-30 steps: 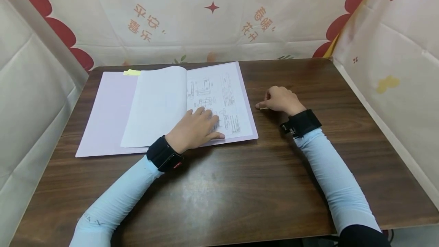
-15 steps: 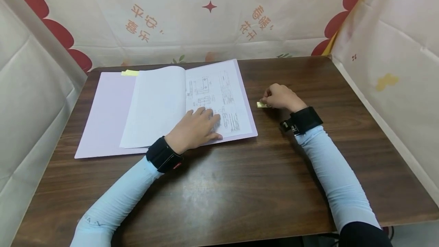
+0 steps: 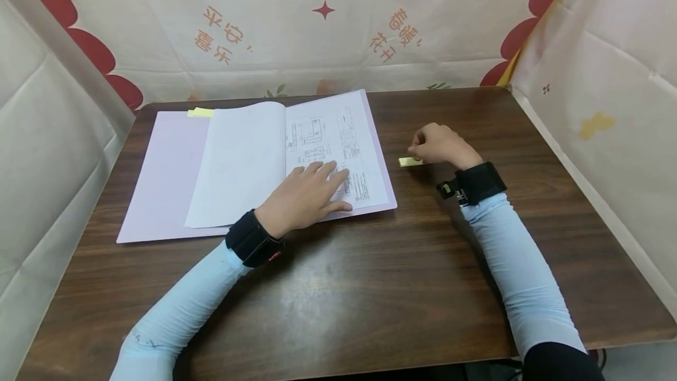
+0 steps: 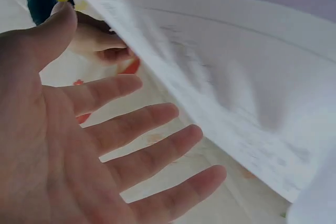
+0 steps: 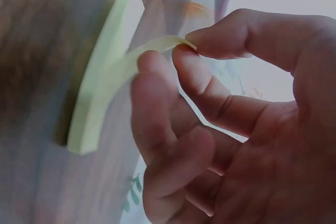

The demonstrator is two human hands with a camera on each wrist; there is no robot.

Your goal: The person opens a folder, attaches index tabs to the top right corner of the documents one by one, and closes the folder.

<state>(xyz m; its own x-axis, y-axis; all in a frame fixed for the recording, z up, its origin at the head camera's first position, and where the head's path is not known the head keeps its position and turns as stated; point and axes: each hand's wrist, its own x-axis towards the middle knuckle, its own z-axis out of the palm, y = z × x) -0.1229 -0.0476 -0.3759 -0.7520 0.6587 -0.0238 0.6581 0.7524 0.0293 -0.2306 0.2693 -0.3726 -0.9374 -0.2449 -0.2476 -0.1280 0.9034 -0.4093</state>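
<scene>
My right hand [image 3: 446, 146] pinches the free end of a curved pale yellow sticky note [image 5: 157, 43] between thumb and index finger. In the right wrist view, the note's other end joins a narrow sticky note pad [image 5: 97, 98] lying on the table. An open document folder with a lilac cover [image 3: 166, 175] lies to the left. My left hand [image 3: 301, 199], fingers straight and spread, is over the printed page [image 3: 359, 146] with line drawings. In the left wrist view its palm shows and the fingers hold nothing. A blank turned page [image 3: 238, 157] lies left of it.
A yellow tab [image 3: 201, 112] sticks out at the top of the turned pages. The brown wooden table [image 3: 338, 293] extends toward me. A light patterned curtain [image 3: 317, 46] stands behind the table and along both sides.
My right hand has risen slightly and shifted right, uncovering the sticky note pad and lifting a note's end. My left fingers have shifted a little to the right over the page.
</scene>
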